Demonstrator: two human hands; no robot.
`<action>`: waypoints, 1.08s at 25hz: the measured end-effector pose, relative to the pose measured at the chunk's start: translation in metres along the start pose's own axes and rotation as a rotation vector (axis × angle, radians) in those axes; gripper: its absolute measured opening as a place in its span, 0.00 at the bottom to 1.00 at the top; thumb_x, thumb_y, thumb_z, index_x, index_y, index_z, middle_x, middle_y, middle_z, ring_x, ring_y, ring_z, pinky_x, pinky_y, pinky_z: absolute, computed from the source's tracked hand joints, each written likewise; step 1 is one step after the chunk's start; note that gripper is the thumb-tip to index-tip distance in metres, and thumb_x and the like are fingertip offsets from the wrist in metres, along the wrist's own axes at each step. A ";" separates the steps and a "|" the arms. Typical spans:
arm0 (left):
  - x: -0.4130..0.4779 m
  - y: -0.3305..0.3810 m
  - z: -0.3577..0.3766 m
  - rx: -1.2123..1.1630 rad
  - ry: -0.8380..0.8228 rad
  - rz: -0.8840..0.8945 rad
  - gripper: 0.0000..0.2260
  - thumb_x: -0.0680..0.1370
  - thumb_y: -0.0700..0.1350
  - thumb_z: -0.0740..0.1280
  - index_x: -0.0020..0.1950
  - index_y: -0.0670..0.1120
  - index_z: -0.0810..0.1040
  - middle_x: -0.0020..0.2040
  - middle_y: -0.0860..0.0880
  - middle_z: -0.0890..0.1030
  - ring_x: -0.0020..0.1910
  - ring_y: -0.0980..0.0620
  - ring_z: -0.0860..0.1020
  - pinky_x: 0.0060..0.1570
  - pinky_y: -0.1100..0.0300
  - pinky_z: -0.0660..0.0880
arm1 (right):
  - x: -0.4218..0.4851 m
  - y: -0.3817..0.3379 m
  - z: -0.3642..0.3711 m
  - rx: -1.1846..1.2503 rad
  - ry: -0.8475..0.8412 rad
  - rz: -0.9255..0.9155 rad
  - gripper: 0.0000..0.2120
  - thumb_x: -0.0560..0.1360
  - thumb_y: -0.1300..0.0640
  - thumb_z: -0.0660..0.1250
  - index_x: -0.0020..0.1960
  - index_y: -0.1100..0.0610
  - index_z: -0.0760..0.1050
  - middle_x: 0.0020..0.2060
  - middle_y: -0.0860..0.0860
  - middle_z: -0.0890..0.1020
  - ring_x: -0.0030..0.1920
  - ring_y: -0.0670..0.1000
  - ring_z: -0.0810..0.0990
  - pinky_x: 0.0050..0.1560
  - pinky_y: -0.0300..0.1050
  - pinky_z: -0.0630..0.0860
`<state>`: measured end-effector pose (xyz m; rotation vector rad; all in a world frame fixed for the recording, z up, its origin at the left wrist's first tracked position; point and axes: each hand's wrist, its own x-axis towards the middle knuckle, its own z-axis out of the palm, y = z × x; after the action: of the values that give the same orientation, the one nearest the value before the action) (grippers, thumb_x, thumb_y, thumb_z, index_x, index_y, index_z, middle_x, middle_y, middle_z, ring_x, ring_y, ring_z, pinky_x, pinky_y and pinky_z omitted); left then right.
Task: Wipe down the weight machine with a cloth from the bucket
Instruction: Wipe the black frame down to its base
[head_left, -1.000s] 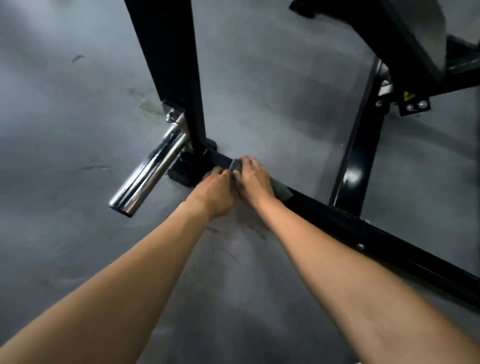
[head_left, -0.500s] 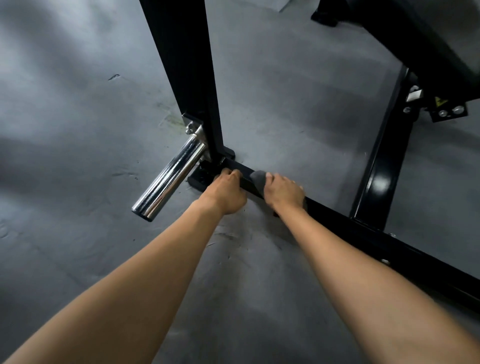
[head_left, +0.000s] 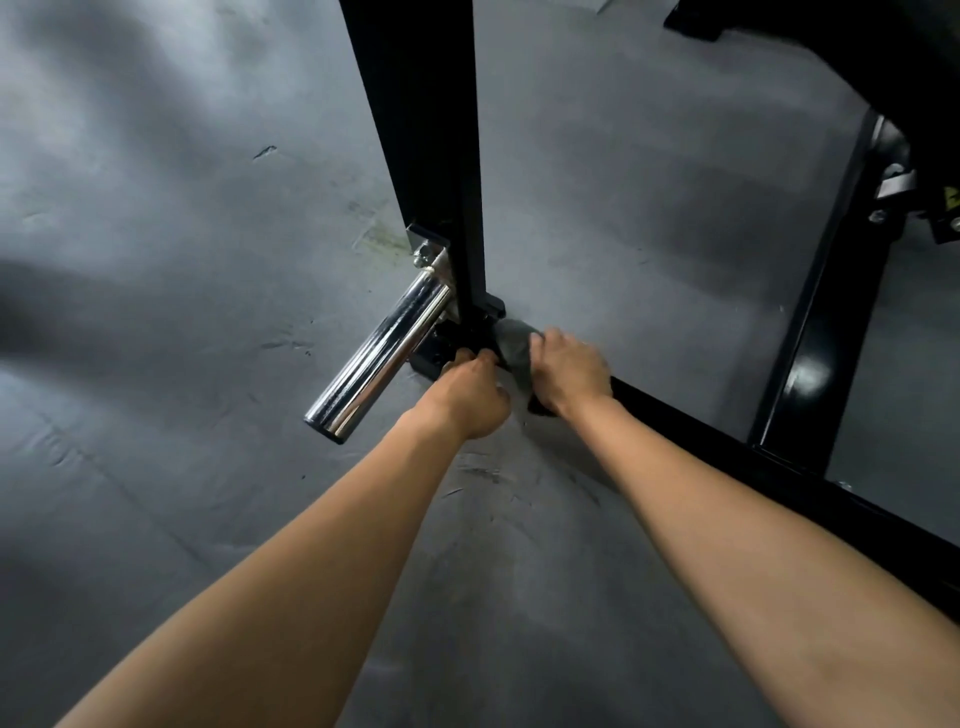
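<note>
Head camera, looking steeply down: two bare forearms reach forward to the foot of a black weight machine (head_left: 815, 353) that stands on a scuffed grey floor (head_left: 156, 260). A broad black upright post (head_left: 431, 130) comes down the middle of the picture and meets a low base rail (head_left: 753, 457), which runs off toward the lower right. A dark grey cloth (head_left: 511, 351) is draped over this rail right at the corner, touching the foot of the post. The right hand (head_left: 569, 371) lies on top of the cloth with its fingers curled down over it, gripping it against the rail. The left hand (head_left: 470, 397) is just beside it on the near side, knuckles up and fingers curled in at the corner of the frame, touching the cloth's edge; whether it pinches the cloth or grips the metal cannot be told. A shiny chrome plate peg (head_left: 379, 364) juts out from the post toward the lower left, close to the left hand but apart from it.
</note>
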<state>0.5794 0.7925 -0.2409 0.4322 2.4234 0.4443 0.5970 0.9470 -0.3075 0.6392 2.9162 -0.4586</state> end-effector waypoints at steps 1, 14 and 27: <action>0.000 -0.002 0.001 -0.007 -0.007 -0.005 0.24 0.79 0.43 0.62 0.76 0.44 0.66 0.71 0.39 0.68 0.71 0.37 0.69 0.71 0.48 0.68 | 0.005 -0.012 -0.001 0.016 -0.036 -0.064 0.23 0.86 0.46 0.49 0.63 0.61 0.74 0.58 0.61 0.81 0.58 0.64 0.79 0.56 0.58 0.74; 0.006 -0.011 0.006 -0.035 -0.031 -0.032 0.24 0.79 0.44 0.63 0.76 0.44 0.66 0.71 0.41 0.67 0.72 0.39 0.67 0.70 0.43 0.69 | -0.001 -0.021 0.005 -0.032 0.008 -0.039 0.21 0.86 0.48 0.48 0.70 0.57 0.70 0.62 0.59 0.78 0.61 0.63 0.77 0.59 0.58 0.72; 0.004 -0.007 -0.001 -0.107 -0.021 -0.030 0.23 0.79 0.44 0.64 0.74 0.44 0.67 0.71 0.40 0.67 0.70 0.38 0.69 0.71 0.45 0.69 | -0.036 0.003 0.026 -0.090 0.282 -0.329 0.21 0.70 0.65 0.73 0.62 0.55 0.74 0.65 0.60 0.73 0.64 0.64 0.72 0.62 0.61 0.74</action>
<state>0.5739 0.7874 -0.2452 0.3525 2.3700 0.5503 0.6322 0.9272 -0.3263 0.2249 3.3038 -0.2838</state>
